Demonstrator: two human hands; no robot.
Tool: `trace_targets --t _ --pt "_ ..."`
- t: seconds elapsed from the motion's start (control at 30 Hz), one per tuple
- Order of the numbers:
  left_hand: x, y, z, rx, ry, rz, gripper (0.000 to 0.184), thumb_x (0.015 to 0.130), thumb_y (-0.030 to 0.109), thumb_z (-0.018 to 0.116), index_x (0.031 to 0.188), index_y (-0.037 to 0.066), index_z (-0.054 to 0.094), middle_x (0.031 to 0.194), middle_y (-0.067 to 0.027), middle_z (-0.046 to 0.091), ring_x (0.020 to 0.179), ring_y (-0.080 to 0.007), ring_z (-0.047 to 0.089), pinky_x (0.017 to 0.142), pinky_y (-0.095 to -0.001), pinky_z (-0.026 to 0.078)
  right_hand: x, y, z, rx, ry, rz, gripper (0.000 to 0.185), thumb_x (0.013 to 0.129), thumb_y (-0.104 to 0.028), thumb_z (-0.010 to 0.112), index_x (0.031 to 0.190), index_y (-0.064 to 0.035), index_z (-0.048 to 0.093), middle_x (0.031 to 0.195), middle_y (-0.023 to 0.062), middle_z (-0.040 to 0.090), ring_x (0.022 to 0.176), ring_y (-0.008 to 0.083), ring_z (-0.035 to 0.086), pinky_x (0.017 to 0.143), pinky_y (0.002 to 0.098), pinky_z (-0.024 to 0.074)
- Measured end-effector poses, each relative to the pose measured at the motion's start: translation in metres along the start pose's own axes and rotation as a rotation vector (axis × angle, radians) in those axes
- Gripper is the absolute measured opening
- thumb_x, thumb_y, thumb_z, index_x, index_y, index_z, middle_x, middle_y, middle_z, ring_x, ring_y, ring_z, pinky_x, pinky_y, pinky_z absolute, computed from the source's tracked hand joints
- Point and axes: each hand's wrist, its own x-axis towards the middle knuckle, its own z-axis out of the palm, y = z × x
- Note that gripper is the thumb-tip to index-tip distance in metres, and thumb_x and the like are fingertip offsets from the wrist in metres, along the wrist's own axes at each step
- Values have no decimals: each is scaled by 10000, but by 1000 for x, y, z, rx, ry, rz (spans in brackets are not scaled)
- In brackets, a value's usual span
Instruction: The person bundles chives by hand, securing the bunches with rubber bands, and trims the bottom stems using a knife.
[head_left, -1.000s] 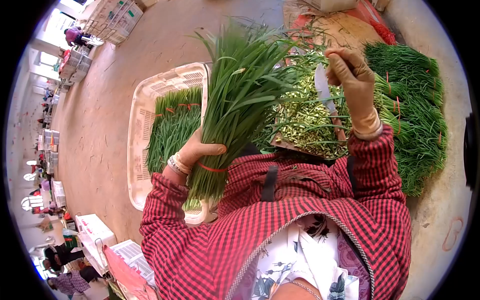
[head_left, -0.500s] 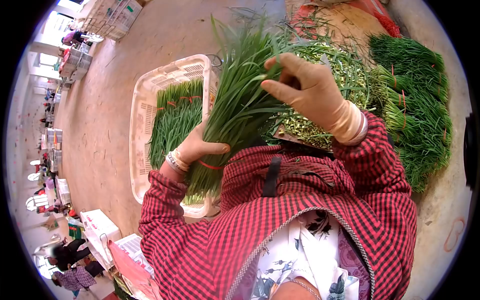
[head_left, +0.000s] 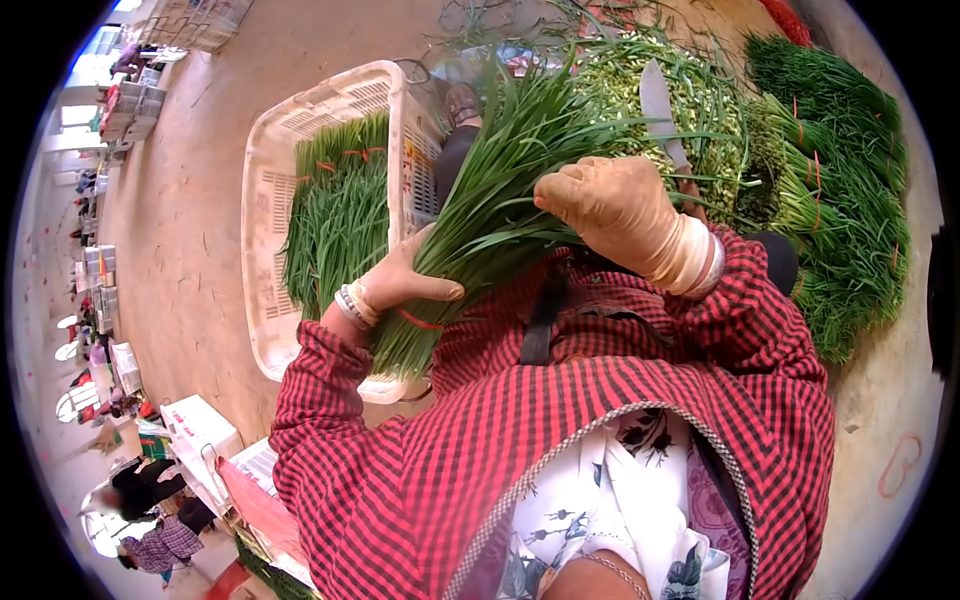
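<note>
My left hand [head_left: 400, 282], gloved, is wrapped around a large bunch of green chives [head_left: 510, 170]. A red band [head_left: 420, 320] circles the bunch close to its cut ends, and the leaves fan out away from me. My right hand [head_left: 615, 210], also gloved, is closed beside the loose leaves on the bunch's right side. Its fingertips are pressed together, and whatever they may pinch is hidden. Just beyond the right hand, a knife [head_left: 658, 105] lies with its blade on a heap of chive trimmings [head_left: 715, 110].
A pale plastic crate [head_left: 262, 240] on the left holds banded chives [head_left: 345, 220]. More banded bunches [head_left: 830, 180] are stacked on the right. A shoe [head_left: 462, 103] shows behind the crate. White boxes [head_left: 203, 425] and other people stand at the far left.
My right hand has turned and closed its fingers, which were parted before. The knife blade now shows more fully. The view has shifted slightly; my left hand keeps its hold on the bunch.
</note>
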Motion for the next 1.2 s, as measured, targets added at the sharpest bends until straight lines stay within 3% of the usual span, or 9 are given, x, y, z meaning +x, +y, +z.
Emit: trace_targets --t 0.2,0.47,0.53,0.6,0.67,0.83,0.97,1.1,1.2 --pt "3 -25 1 -156 44 27 862 749 159 829 1452 11 351 1353 -86 529 1224 -188 501 1055 -327 387 -29 58 -28 698 354 596 158 914 -80 664 1068 -55 686 879 13 697 785 92 626 669 258 510" --pt "11 -6 25 -117 267 -21 738 823 360 764 1386 6 443 1310 -134 561 1172 -232 554 997 -345 439 -18 -5 3 106 7 48 296 808 -183 701 1070 -51 661 1051 113 673 1081 297 602 951 393 463" --pt "13 -3 26 539 465 10 672 818 459 729 1277 0 553 1286 -193 567 1142 -290 583 965 -363 456 -27 -12 20 129 -164 64 358 797 -235 679 1098 -45 639 1109 114 640 1140 328 551 989 426 426" --pt "18 9 37 743 562 111 661 814 536 685 1189 -4 613 1211 -219 604 1112 -336 597 941 -384 460 -33 -15 32 100 -121 52 357 788 -212 676 1108 -61 629 1139 111 619 1161 325 532 1007 446 415" --pt "25 21 42 586 590 125 667 803 533 698 1193 -1 609 1121 -202 650 1055 -350 623 920 -396 465 -36 -17 36 73 -33 10 342 787 -203 674 1100 -74 627 1135 112 612 1169 323 528 1028 471 396" --pt "55 -3 23 -152 402 145 480 907 371 676 1166 -30 620 1027 -65 672 877 -110 616 792 -244 492 -58 -5 31 93 -103 107 228 794 -177 674 1006 -95 648 1077 56 651 1176 319 538 1058 489 362" --pt "54 -10 16 -255 444 148 517 901 385 683 1181 -43 606 1029 -65 670 879 -119 621 798 -239 497 -64 13 5 431 23 305 236 839 -141 701 1059 -59 677 1083 110 674 1170 324 557 1025 429 398" --pt "56 -10 21 -237 534 93 495 901 374 686 1174 -31 612 1034 -57 669 885 -116 619 796 -235 497 -42 23 -22 565 263 378 150 891 -46 664 1036 -13 680 977 68 685 905 151 636 820 273 494" --pt "54 -5 34 -380 457 99 451 906 345 686 1166 -18 620 1038 -48 668 894 -109 614 794 -235 494 -27 22 -34 726 209 498 141 885 -52 675 1015 1 687 952 71 689 886 139 638 812 255 496"
